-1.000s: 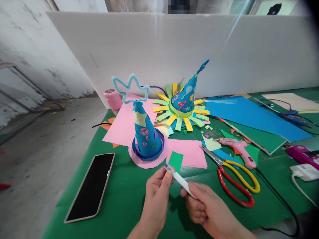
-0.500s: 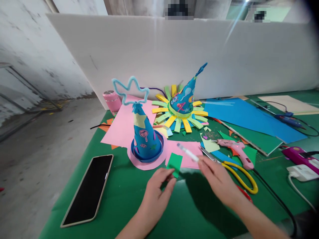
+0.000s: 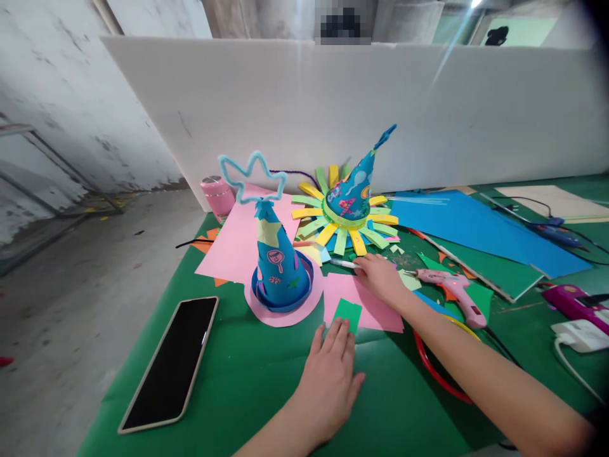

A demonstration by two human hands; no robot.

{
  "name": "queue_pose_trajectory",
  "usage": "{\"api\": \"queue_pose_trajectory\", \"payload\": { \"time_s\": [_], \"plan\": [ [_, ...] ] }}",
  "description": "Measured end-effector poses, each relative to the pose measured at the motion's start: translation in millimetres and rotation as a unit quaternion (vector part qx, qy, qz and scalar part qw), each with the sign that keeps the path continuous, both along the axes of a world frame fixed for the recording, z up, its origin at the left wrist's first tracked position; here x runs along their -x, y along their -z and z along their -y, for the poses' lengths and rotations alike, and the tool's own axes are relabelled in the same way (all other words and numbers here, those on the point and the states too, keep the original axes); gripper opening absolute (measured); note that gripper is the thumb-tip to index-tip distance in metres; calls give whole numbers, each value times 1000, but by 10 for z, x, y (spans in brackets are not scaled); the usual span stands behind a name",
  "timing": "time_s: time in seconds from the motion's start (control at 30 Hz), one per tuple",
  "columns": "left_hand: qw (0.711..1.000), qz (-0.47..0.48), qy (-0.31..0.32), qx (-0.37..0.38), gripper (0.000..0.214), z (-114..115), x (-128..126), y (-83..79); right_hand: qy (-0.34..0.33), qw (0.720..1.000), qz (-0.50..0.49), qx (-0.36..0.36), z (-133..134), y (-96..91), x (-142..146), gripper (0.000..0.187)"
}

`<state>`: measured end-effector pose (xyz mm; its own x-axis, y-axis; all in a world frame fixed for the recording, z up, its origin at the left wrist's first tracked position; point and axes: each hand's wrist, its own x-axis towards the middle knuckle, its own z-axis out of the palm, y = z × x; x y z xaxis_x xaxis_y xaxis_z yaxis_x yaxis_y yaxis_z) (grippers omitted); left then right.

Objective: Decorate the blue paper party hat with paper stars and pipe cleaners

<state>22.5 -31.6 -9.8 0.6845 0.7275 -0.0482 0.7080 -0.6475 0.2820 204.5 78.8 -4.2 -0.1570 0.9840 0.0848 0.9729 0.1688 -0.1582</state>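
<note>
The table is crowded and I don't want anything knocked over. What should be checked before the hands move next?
1. Left hand free: ok, flat and open on the green mat, fingertips at the green paper piece.
2. Right hand grip on white pen: cannot tell, fingers cover its end.
3. Star-topped cone hat upright: ok.
4. Scissors in plain sight: not ok, right forearm hides most of them.
5. Glue gun nozzle away from right hand: not ok, it points at it, close by.

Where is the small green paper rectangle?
Head view, mid-table: the green paper rectangle lies on the near edge of the pink sheet, at the fingertips of the left hand, just right of the star-topped blue cone hat.
</note>
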Motion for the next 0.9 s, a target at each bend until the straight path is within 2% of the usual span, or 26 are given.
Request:
{"api": "queue_pose_trajectory", "payload": {
  "time_s": [0.2, 0.43, 0.6, 0.73, 0.9],
  "plan": [
    [1000, -9, 8, -29, 52, 8, -31, 47, -32, 998, 24, 58, -98, -76, -60, 17],
    [999, -18, 9, -27, 52, 18, -59, 65, -83, 989, 41, 114, -123, -135, 47, 16],
    [999, -13, 12, -35, 52, 15, -75, 92, -116, 980, 24, 158, -165, -190, 59, 23],
    [999, -15, 17, -46, 52, 17, -79, 109, -151, 966, -8, 208, -217, -216, 18, 37],
    [998, -13, 16, -59, 52, 34, -72, 141, -189, 955, -37, 226, -203, -260, 50, 31]
  ]
}}
